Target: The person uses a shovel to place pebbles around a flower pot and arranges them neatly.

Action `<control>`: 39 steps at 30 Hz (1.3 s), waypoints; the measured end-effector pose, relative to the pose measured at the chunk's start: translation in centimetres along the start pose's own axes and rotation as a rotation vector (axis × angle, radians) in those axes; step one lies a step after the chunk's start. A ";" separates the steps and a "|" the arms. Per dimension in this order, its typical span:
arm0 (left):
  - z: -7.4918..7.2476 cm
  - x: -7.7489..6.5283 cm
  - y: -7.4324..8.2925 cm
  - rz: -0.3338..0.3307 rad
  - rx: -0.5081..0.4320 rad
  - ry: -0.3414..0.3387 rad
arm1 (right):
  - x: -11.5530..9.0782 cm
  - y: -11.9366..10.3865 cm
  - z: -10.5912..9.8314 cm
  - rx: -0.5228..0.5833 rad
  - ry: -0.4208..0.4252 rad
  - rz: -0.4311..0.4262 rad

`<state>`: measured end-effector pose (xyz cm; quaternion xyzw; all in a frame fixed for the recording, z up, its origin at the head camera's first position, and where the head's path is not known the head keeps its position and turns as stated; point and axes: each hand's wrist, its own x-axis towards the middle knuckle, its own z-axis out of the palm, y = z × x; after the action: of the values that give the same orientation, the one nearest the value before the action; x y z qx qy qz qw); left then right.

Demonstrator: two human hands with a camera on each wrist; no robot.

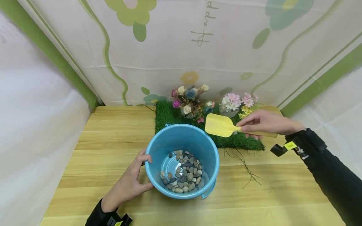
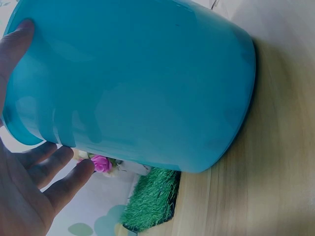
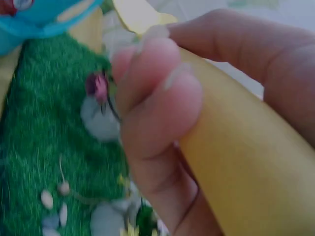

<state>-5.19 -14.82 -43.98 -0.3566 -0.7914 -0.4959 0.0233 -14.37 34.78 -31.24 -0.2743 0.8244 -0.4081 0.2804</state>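
Note:
A blue bucket (image 1: 182, 197) stands on the wooden table with a layer of grey and tan pebbles (image 1: 186, 175) at its bottom. My left hand (image 1: 131, 180) grips the bucket's left rim, one finger hooked over the edge and the thumb against the outer wall. In the left wrist view, the other fingers (image 2: 74, 184) spread beside the bucket's side. My right hand (image 1: 264, 122) holds a yellow toy shovel (image 1: 219, 125) by its handle. The shovel's blade hovers by the bucket's upper right rim, above the mat, with no pebbles visible on it.
Behind the bucket lies a green artificial grass mat (image 1: 162, 116) with a mixed flower bunch (image 1: 189, 99) and pink-and-white flowers (image 1: 233, 101) on it. A few pebbles (image 3: 47, 199) rest on the mat. Dark thin strands (image 1: 246, 166) lie to its front right. White curtains enclose the table.

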 end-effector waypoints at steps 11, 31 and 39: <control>0.0 0.0 0.0 0.000 -0.002 0.000 | 4.5 -4.8 2.8 -0.042 -0.114 -0.115; 0.0 -0.1 0.1 -0.012 -0.006 -0.001 | 10.7 -10.2 6.2 -0.272 -0.253 -0.141; 0.0 -0.2 -0.1 -0.002 -0.010 0.000 | 12.6 -11.7 7.9 -0.374 -0.273 -0.130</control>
<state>-5.16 -14.96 -44.12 -0.3561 -0.7892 -0.5000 0.0212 -15.04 16.07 -28.64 -0.4267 0.8205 -0.2247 0.3069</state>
